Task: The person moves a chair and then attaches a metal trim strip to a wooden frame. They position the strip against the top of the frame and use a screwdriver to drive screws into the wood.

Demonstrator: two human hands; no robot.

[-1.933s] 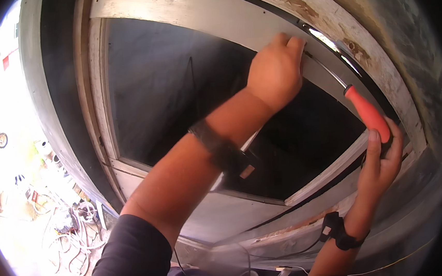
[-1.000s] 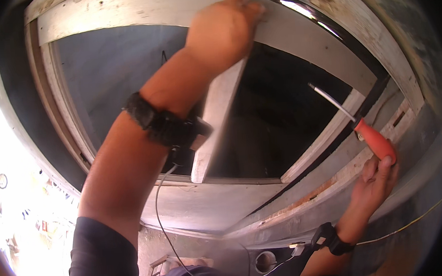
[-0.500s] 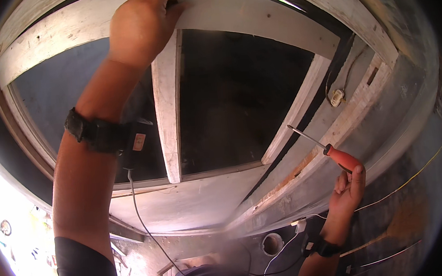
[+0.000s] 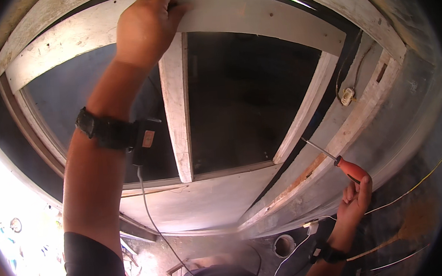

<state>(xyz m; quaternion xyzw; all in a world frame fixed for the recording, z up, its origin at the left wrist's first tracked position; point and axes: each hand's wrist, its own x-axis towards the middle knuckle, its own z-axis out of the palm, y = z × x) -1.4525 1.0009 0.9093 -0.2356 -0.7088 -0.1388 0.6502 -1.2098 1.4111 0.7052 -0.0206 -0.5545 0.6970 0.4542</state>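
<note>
My left hand (image 4: 146,31) is closed over the top rail of a pale painted wooden frame (image 4: 232,13), its fingers curled at the upper edge and partly hidden. The frame has a middle upright (image 4: 177,110) and dark panels or openings (image 4: 248,94) on either side. Lower right, my right hand (image 4: 354,200) grips the end of a screwdriver (image 4: 351,168) with a red handle. Its thin metal shaft points up and left toward the frame's right upright (image 4: 307,108), and the tip seems apart from the wood.
A small white electrical fitting (image 4: 348,96) with a wire is on the right, beside a worn wooden beam (image 4: 336,144). Cables hang low, one from the device strapped to my left wrist (image 4: 147,138). A round pale-rimmed object (image 4: 284,245) lies below. Bright daylight fills the lower left.
The whole view has shifted slightly, so the scene sits a little farther right. My left hand still holds the rail and my right hand still holds the screwdriver.
</note>
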